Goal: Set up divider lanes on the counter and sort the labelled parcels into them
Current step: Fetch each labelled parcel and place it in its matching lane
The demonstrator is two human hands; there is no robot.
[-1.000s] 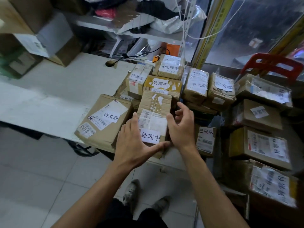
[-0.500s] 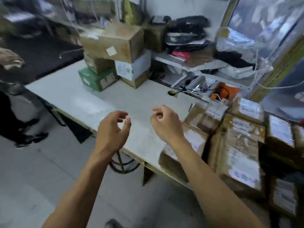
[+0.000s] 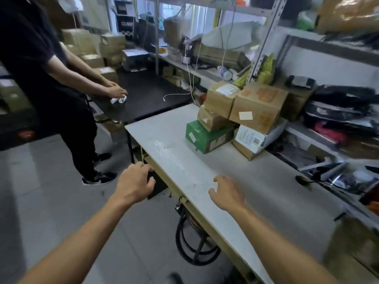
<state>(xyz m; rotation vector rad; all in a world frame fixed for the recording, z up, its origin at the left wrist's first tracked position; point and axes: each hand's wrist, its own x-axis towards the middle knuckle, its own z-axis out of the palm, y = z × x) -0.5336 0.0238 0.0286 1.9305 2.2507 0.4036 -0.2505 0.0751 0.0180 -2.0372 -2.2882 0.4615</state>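
Both hands were held out empty, fingers loosely curled with nothing between them. The left hand (image 3: 134, 184) hung off the near edge of the desk (image 3: 184, 160), over the floor and beside the open bay under the top. The right hand (image 3: 225, 193) hovered just above the pale top itself; whether it touched the surface could not be told.

No labelled parcels from the sorted group and no dividers could be made out in the view, so their position could not be fixed from this moment. What was seen on the desk was a small stack at the far end, ahead and to the right of both hands: a green box (image 3: 207, 137) at the front, a white-labelled box (image 3: 254, 140) beside it, and three brown cartons (image 3: 256, 107) piled on top, against the shelving (image 3: 307, 128).

The long axis of the desk ran away from the person, from lower right to upper left, and a long bare strip of it lay between the hands and the stack. The right hand was judged the nearer to that strip and to the stack; the left would have to be brought across the edge first. Lanes were judged best laid across that bare strip.

A second person (image 3: 41, 68) was seen at a dark table (image 3: 147, 95) beyond the far end, well apart from both hands.
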